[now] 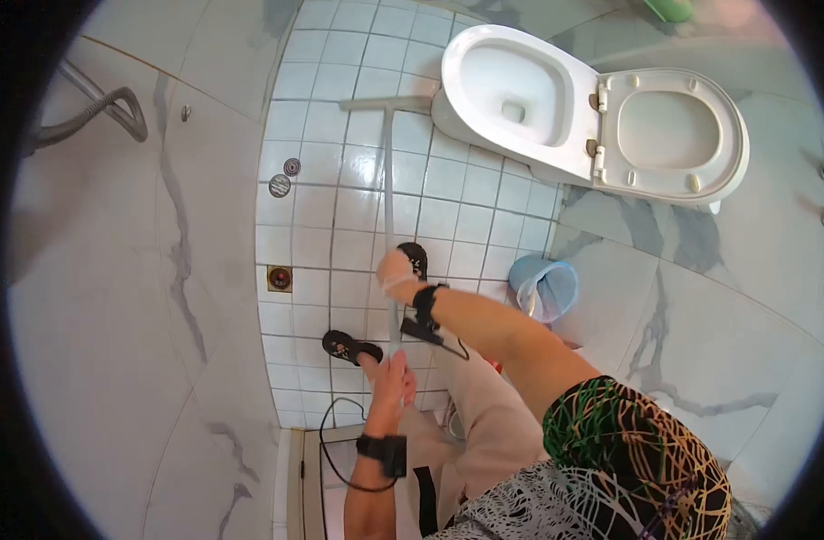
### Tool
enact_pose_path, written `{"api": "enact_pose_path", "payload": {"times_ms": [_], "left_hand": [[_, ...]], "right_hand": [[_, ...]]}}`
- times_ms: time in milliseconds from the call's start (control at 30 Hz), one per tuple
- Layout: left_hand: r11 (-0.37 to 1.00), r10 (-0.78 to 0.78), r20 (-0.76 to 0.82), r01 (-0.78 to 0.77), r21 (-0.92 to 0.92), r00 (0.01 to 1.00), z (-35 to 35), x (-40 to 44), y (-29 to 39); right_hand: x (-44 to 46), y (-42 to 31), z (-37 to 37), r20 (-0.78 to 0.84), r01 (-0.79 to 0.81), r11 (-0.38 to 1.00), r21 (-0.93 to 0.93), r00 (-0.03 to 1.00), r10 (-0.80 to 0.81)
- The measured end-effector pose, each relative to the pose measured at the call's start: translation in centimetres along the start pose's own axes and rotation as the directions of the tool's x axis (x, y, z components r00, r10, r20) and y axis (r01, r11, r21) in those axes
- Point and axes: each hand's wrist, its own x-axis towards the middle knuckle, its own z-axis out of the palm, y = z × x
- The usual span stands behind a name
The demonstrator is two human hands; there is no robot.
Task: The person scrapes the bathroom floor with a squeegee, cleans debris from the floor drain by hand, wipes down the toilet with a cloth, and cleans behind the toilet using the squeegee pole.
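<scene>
A floor squeegee point(389, 180) with a long pale handle reaches away from me across the tiled floor. Its wide head point(367, 105) lies flat on the tiles, its right end beside the base of the white toilet point(484, 126). My right hand point(396, 273) is closed around the middle of the handle. Lower down, near my body, my left hand point(392, 382) wraps the handle's near end. Both wrists wear black straps with small devices and cables. The toilet's lid and seat are raised.
A blue bucket point(544, 286) stands by the right wall. Drain covers point(280, 185) sit along the left side of the white tiled floor point(358, 225). My feet in dark slippers point(351, 347) are near the handle. A shower hose point(88, 121) hangs at the upper left.
</scene>
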Motion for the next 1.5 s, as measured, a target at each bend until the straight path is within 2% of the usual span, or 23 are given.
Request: {"api": "enact_pose_path", "payload": {"times_ms": [67,267,433,533,600,633,700,767,800,833,933,967,1000,1033,1067,1100,1167,1200,1300,1367,1433,1467,1500], "left_hand": [[0.998,-0.061,-0.049,0.062,0.022,0.997,-1.9,-3.2,-1.5],[0.979,-0.189,-0.186,0.200,0.041,0.964,-5.4,-13.1,-6.7],[0.974,-0.163,-0.167,0.186,0.132,0.972,-7.5,-17.7,-6.4],[0.957,-0.155,-0.124,0.180,0.227,0.980,-7.9,-18.1,-4.2],[0.934,-0.175,-0.052,0.183,0.307,0.983,-6.5,-17.0,-2.7],[0.923,-0.201,0.006,0.187,0.338,0.980,-5.6,-15.8,-2.5],[0.904,-0.258,0.111,0.200,0.378,0.960,-3.8,-12.4,-2.5],[0.893,-0.287,0.177,0.196,0.405,0.941,-0.4,-8.5,-2.7],[0.886,-0.285,0.188,0.184,0.426,0.940,1.6,-6.5,-2.8],[0.907,-0.247,0.244,0.135,0.400,0.938,3.4,-4.5,-3.1],[0.956,-0.198,0.322,0.110,0.272,0.926,5.1,-0.9,-1.0],[0.967,-0.195,0.334,0.125,0.220,0.922,4.9,-0.4,-0.5],[0.968,-0.195,0.317,0.131,0.213,0.928,4.1,-0.7,0.2],[0.971,-0.188,0.304,0.130,0.202,0.934,2.8,-1.3,1.6],[0.975,-0.175,0.293,0.124,0.187,0.940,1.6,-2.0,3.1],[0.977,-0.154,0.252,0.108,0.185,0.955,0.1,-3.8,4.2],[0.982,-0.130,0.171,0.103,0.156,0.977,-3.2,-7.7,4.7],[0.986,-0.126,0.138,0.109,0.124,0.982,-5.2,-9.3,4.4],[0.991,-0.103,-0.034,0.106,0.083,0.994,-10.3,-15.0,3.3],[0.992,-0.117,-0.068,0.120,0.038,0.991,-14.1,-18.1,1.9],[0.991,-0.131,-0.093,0.130,-0.017,0.987,-16.7,-20.9,0.2],[0.990,-0.141,-0.125,0.138,-0.032,0.982,-17.2,-22.1,-0.5],[0.988,-0.152,-0.163,0.145,-0.052,0.975,-17.5,-23.5,-1.0]], "right_hand": [[2.3,-5.9,6.5,0.009,0.006,0.999,0.048,1.000,-0.007],[-10.6,-13.0,3.7,0.092,0.127,0.929,0.349,0.981,-0.169],[-14.5,-14.8,2.4,0.205,-0.206,0.628,0.751,0.976,0.075],[-14.6,-15.2,2.5,0.178,-0.277,0.590,0.758,0.959,0.221],[-14.5,-12.3,3.7,0.320,-0.342,0.615,0.710,0.935,0.152],[-15.6,-10.4,7.0,0.087,-0.160,0.627,0.763,0.985,0.146],[-17.4,-7.0,14.2,-0.394,0.205,0.709,0.674,0.913,0.110],[-11.5,-3.0,22.7,-0.039,-0.191,0.701,0.687,0.954,0.298],[-12.8,1.8,22.6,0.092,-0.413,0.814,0.408,0.906,0.413],[-10.3,4.2,29.0,-0.063,-0.454,0.699,0.552,0.814,0.578],[-12.7,9.5,14.9,0.186,-0.485,0.723,0.492,0.870,0.457],[-11.9,10.0,12.9,0.215,-0.466,0.663,0.586,0.878,0.427],[-8.5,9.9,16.5,0.332,-0.468,0.291,0.835,0.849,0.412],[-5.1,9.9,20.4,0.444,-0.420,-0.150,0.895,0.806,0.391],[-6.4,7.7,13.8,0.349,-0.450,0.381,0.807,0.885,0.307],[-8.3,5.4,5.6,0.246,-0.315,0.805,0.503,0.945,0.215],[-3.4,0.2,8.4,0.024,-0.258,0.854,0.452,0.960,0.278],[-1.9,-3.0,11.0,-0.214,-0.023,0.998,0.062,0.976,0.035],[-5.7,-11.7,1.7,-0.063,0.044,0.954,0.297,0.998,-0.026],[-4.7,-18.2,1.9,0.059,0.034,0.924,0.382,0.996,-0.061],[-6.7,-22.5,1.8,-0.004,0.136,0.909,0.393,0.989,-0.146],[-7.6,-25.0,1.6,0.048,-0.033,0.896,0.443,0.999,0.013],[-8.4,-26.6,1.3,0.077,-0.057,0.883,0.465,0.997,0.024]]}}
